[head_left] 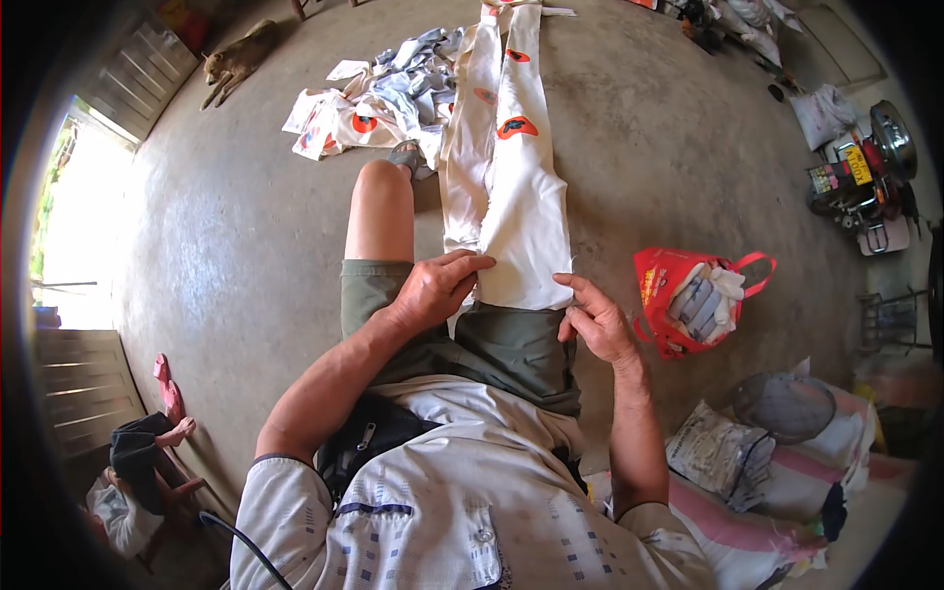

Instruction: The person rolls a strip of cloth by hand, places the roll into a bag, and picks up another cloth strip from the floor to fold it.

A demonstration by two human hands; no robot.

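Observation:
A long white cloth [526,216] with red and black printed patches stretches from my lap out over the floor. It has two strips side by side, like trouser legs. My left hand [438,290] is closed on its near left edge, thumb and fingers together. On the near right corner, my right hand [598,324] pinches the edge between thumb and fingers. The near end lies over my green shorts [516,339], pulled flat between both hands. Beyond my knee, a heap of white and grey cloth pieces [398,93] touches the strip's left side.
A red bag [678,334] stuffed with folded cloth stands to my right. Several sacks [733,521] lie behind it at lower right. A motorcycle [865,177] is parked at far right. A dog [239,61] lies at upper left, near an open doorway [84,216].

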